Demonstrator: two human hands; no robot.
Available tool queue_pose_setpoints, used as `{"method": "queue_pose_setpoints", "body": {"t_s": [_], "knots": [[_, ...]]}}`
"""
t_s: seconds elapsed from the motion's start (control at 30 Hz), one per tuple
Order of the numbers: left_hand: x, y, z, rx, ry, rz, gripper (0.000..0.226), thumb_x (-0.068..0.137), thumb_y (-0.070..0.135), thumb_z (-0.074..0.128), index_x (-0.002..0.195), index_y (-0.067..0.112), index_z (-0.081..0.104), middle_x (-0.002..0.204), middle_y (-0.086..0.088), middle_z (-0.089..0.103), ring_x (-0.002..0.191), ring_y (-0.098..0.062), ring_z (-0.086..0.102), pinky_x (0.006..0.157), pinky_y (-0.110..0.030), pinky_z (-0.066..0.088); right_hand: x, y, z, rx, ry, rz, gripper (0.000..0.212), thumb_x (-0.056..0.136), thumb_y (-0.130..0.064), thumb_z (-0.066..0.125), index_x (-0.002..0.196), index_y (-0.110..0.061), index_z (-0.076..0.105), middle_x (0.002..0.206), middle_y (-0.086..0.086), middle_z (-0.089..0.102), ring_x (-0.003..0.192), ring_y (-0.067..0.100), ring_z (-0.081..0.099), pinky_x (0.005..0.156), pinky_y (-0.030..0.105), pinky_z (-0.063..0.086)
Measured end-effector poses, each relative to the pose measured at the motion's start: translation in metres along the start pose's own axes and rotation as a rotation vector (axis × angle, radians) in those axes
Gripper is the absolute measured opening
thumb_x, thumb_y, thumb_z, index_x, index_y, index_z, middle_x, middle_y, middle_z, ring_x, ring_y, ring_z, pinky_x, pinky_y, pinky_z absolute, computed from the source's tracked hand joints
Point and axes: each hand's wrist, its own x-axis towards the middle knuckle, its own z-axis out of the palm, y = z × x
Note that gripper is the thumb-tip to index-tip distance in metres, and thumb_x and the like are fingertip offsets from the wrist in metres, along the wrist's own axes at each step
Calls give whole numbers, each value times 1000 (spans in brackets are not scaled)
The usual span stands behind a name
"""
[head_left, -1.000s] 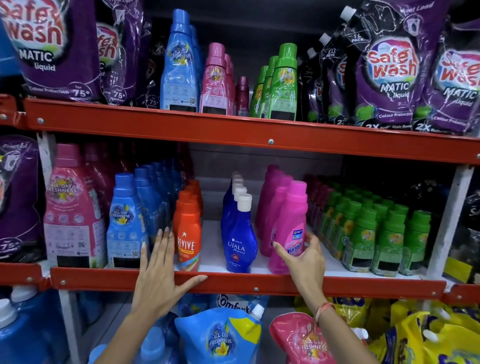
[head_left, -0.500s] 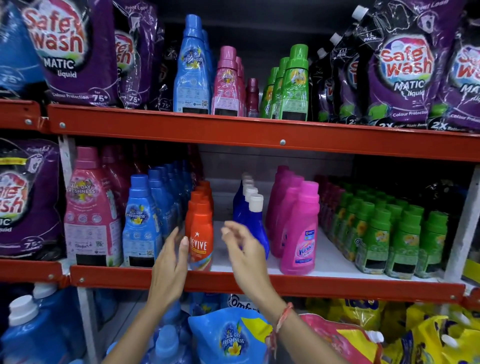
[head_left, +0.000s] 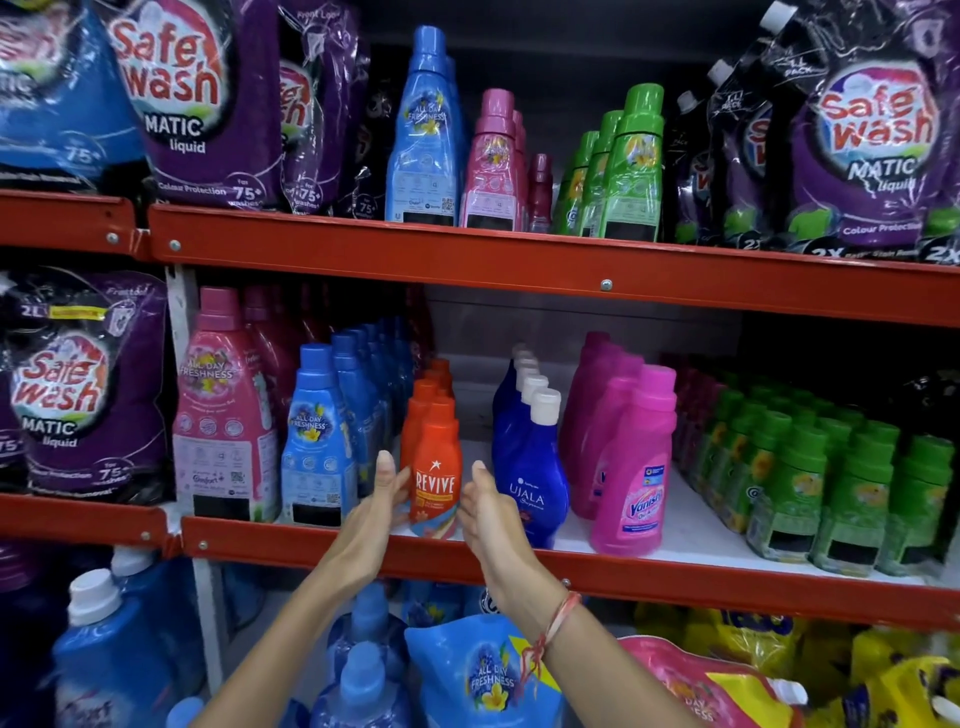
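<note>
Shifting left, right hand (head_left: 488, 512) now flanks Revive bottle (head_left: 435, 480).

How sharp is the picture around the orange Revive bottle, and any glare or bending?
Head view: the Revive bottle shows crisp lettering between left hand and right hand; head view: glare streaks the glossy Safe Wash pouches upper right; head view: the wide lens slants the red shelf rail, lower-left blue bottles look soft.

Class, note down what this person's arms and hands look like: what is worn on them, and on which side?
Both forearms are bare, with no sleeve in view. The left hand and right hand wear no gloves, and no rings show. Round the right wrist is a thin red-orange thread, knotted, with loose ends hanging.
</note>
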Motion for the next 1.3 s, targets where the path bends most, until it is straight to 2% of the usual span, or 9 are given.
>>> {"method": "queue_pose_setpoints", "body": {"t_s": [0.17,0.3,0.4,0.6,0.73,0.8,1.07,1.2,1.3], "knots": [[-4,1,-5,-21,54,12,121,53,102,11,143,27,45,138,4,56,125,-14,54,118,-49,28,5,-2,4,6,-21,14,35,96,-55,37,97,-26,57,99,1,63,81,8,57,90,29,41],[-8,2,-7,-67,103,25,113,46,104,15,131,38,51,117,13,59,109,-9,60,117,-46,30,5,-4,9,53,-38,16,57,97,-52,38,126,-8,59,130,12,64,93,12,59,90,27,42],[-13,7,-7,-95,107,22,91,41,106,16,108,53,50,108,15,60,94,-4,59,117,-48,30,4,-5,10,36,-33,18,63,97,-52,39,130,-2,56,131,12,64,94,12,61,85,24,44],[-16,6,-7,-54,130,24,132,38,107,15,138,28,49,120,5,59,110,-15,58,116,-44,29,0,-8,9,2,-49,27,62,98,-50,37,133,-1,53,134,12,62,119,21,62,86,23,43],[-18,8,-4,-49,131,36,89,42,106,13,105,56,53,116,7,63,109,-15,60,114,-42,31,-2,-7,10,-58,-63,22,60,98,-52,35,133,-6,54,135,11,61,115,18,61,96,28,39],[-20,10,-4,-46,135,40,81,41,106,14,95,58,51,110,12,60,104,-12,59,111,-39,32,-2,-7,10,-94,-71,14,59,98,-52,33,132,-9,54,135,9,61,105,13,58,100,29,38],[-24,9,-4,45,132,74,70,62,97,8,103,60,51,115,13,57,114,-10,53,108,-35,28,-9,-9,11,-164,-67,1,63,95,-57,36,132,-10,54,130,7,62,111,15,57,98,30,38],[-26,4,8,96,364,211,69,93,66,15,124,25,61,121,11,59,108,-2,53,94,-21,34,-16,-10,-3,-137,10,-68,33,95,-47,44,99,-23,67,104,-5,65,108,14,60,101,33,43],[-25,3,22,99,449,362,61,94,62,22,117,24,64,115,10,65,104,2,59,85,-12,42,-27,-11,-18,-96,90,-139,25,97,-30,48,83,-28,68,96,-5,73,97,12,68,99,34,48]]}}
